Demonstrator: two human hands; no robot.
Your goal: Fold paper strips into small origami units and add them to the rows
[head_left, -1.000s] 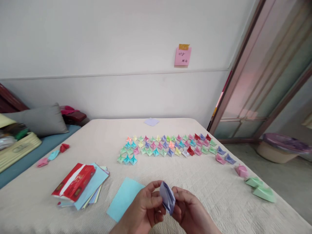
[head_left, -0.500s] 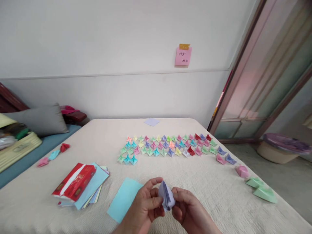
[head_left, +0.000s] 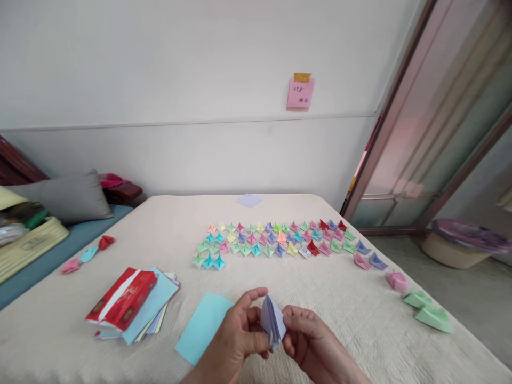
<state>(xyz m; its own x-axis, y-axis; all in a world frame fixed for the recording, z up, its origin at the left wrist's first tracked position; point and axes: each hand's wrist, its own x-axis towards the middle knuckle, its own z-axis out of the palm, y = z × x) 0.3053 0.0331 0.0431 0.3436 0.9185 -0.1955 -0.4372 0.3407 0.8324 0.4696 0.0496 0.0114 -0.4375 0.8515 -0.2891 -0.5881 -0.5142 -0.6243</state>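
A lavender piece of folded paper (head_left: 272, 322), with several layers showing along its edge, is held upright between both hands. My left hand (head_left: 240, 333) grips it from the left, the thumb low on its face and the index finger raised near its top. On the other side my right hand (head_left: 306, 336) pinches its right edge between thumb and fingers. Beside the left wrist, a light blue sheet (head_left: 204, 325) lies flat, partly covered by that hand. Rows of small folded paper shapes (head_left: 256, 249) in many colours stand beyond the hands.
To the left, a red tissue pack (head_left: 124, 298) rests on stacked coloured paper (head_left: 162, 288). A lavender sheet (head_left: 248, 200) lies near the wall. Green folded papers (head_left: 434, 318) sit along the right edge. A pink note (head_left: 300, 94) is taped to the wall.
The left thumb has moved slightly lower and right on the lavender folded paper, and the left index finger has lifted a little. The paper has turned slightly, staying in both hands.
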